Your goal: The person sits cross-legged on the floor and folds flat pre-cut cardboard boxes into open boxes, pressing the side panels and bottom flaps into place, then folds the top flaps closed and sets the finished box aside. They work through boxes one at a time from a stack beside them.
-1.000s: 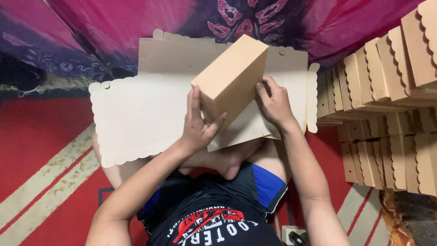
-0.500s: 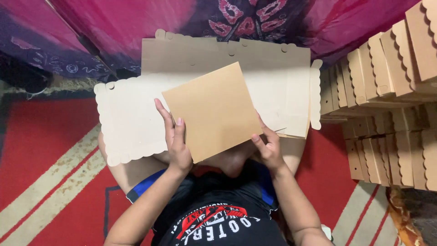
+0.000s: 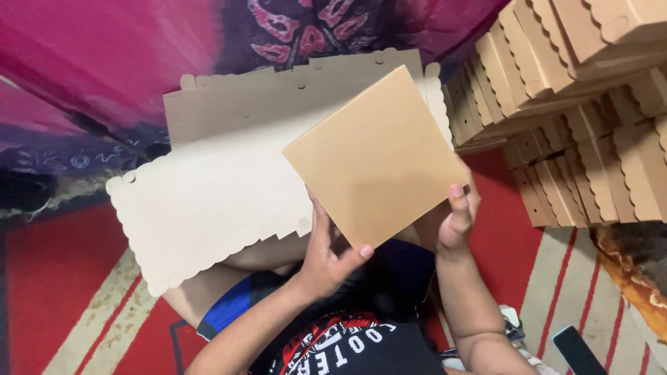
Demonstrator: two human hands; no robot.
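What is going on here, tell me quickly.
A seated person holds a folded brown cardboard box up with both hands: the left hand grips its lower corner, the right hand its right edge. Flat scalloped cardboard sheets lie across the lap. Stacks of finished boxes stand to the right on the red mat.

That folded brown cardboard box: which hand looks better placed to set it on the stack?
Probably the right hand: it grips the brown cardboard box on the side nearest the stack of finished boxes; the left hand holds the far corner.
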